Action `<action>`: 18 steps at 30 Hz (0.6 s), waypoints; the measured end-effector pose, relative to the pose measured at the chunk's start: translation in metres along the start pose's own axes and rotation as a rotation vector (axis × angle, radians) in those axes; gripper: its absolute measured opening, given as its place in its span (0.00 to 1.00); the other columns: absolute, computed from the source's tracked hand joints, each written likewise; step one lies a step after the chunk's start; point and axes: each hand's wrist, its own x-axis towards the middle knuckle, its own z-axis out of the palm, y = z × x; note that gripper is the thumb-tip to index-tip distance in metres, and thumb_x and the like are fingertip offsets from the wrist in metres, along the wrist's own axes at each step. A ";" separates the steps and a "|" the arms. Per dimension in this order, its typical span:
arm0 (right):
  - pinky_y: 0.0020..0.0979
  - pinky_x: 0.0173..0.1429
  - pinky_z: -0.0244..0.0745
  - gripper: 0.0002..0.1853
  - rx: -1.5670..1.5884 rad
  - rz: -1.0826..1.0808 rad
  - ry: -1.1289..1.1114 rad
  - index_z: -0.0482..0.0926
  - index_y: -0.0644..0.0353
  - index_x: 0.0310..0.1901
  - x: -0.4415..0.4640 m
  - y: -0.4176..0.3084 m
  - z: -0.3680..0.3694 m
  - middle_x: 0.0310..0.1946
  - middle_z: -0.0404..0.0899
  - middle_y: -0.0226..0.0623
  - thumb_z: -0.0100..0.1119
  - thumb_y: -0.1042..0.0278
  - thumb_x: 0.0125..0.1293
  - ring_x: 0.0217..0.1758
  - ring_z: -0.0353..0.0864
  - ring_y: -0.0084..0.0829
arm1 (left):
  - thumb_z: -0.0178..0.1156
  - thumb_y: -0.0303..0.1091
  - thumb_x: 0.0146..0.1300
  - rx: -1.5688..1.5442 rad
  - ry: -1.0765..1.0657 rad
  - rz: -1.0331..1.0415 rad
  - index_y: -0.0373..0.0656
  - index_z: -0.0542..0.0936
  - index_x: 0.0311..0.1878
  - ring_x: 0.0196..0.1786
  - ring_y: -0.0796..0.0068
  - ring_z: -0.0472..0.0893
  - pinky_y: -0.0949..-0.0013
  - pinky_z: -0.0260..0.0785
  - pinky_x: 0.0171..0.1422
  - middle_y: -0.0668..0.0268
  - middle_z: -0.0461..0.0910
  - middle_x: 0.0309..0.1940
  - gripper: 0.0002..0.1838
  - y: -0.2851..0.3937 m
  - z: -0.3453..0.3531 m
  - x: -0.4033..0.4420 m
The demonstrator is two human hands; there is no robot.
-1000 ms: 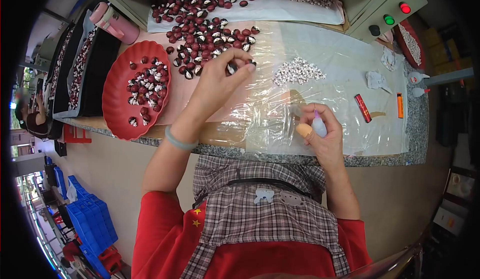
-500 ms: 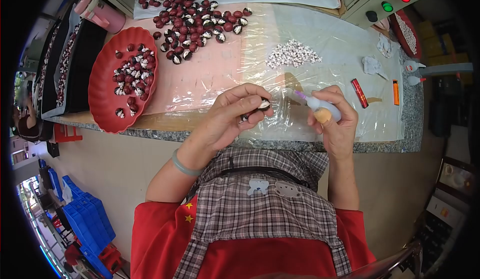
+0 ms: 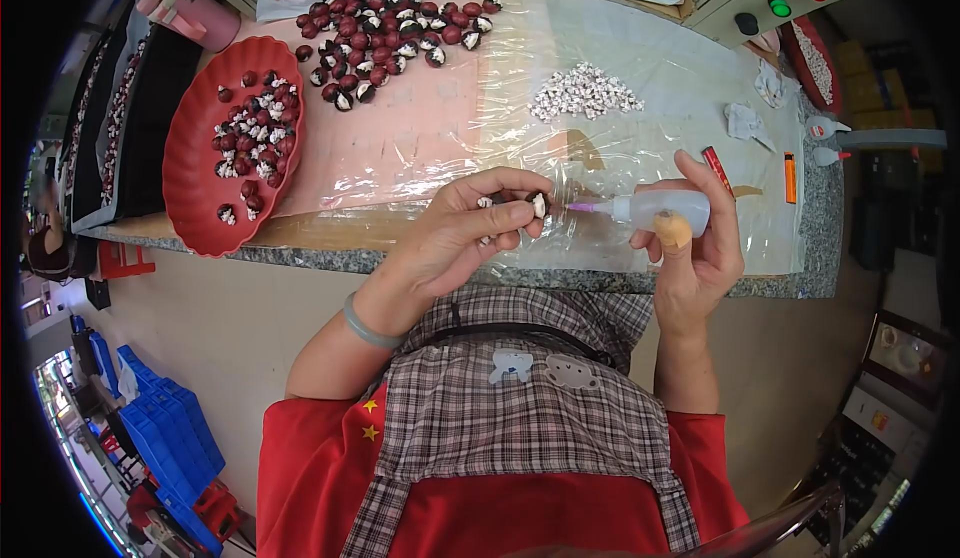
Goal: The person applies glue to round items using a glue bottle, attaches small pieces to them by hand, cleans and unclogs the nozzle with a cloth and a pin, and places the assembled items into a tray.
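Between the thumb and fingers of my left hand [image 3: 478, 226] is a small dark ball with a white patch [image 3: 539, 205]. More white bits show among those fingers, partly hidden. My right hand [image 3: 697, 258] grips a translucent squeeze bottle [image 3: 655, 207], its thumb wrapped in a tan covering. The bottle lies nearly level, its purple needle tip pointing left at the ball, a small gap apart. Beyond my hands, a heap of small white pieces [image 3: 585, 92] rests on the plastic sheet. Many dark red and black balls [image 3: 380, 48] with white patches spread at the back left.
A red scalloped tray [image 3: 190, 208] at the left holds balls with white pieces attached. Behind it stands a pink jug [image 3: 195, 13]. On the right lie a red tube [image 3: 717, 170], an orange lighter [image 3: 790, 178] and crumpled tissue [image 3: 748, 126]. A control panel [image 3: 770, 3] has lit lamps.
My right hand has swung the bottle level, bringing its purple tip close to the ball. In my left fingers the ball has turned, its white patch now facing the tip.
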 end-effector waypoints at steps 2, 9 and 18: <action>0.23 0.35 0.76 0.22 -0.073 -0.067 -0.022 0.69 0.69 0.58 -0.002 -0.001 -0.001 0.37 0.80 0.44 0.59 0.66 0.66 0.31 0.80 0.25 | 0.59 0.26 0.63 -0.019 0.005 -0.010 0.33 0.75 0.52 0.37 0.81 0.77 0.86 0.66 0.34 0.64 0.77 0.36 0.15 -0.001 0.000 0.000; 0.28 0.39 0.78 0.23 -0.268 -0.210 -0.045 0.71 0.71 0.56 -0.007 0.002 0.000 0.38 0.81 0.47 0.60 0.66 0.64 0.35 0.83 0.33 | 0.60 0.26 0.62 -0.030 0.000 -0.032 0.33 0.75 0.52 0.37 0.81 0.77 0.86 0.66 0.34 0.65 0.77 0.36 0.15 -0.001 -0.001 0.000; 0.29 0.37 0.78 0.21 -0.348 -0.242 -0.087 0.72 0.71 0.54 -0.005 -0.003 0.002 0.39 0.81 0.47 0.62 0.68 0.62 0.35 0.84 0.35 | 0.61 0.26 0.62 -0.040 0.009 -0.053 0.34 0.75 0.51 0.37 0.81 0.78 0.86 0.67 0.35 0.66 0.78 0.35 0.15 -0.002 -0.002 0.001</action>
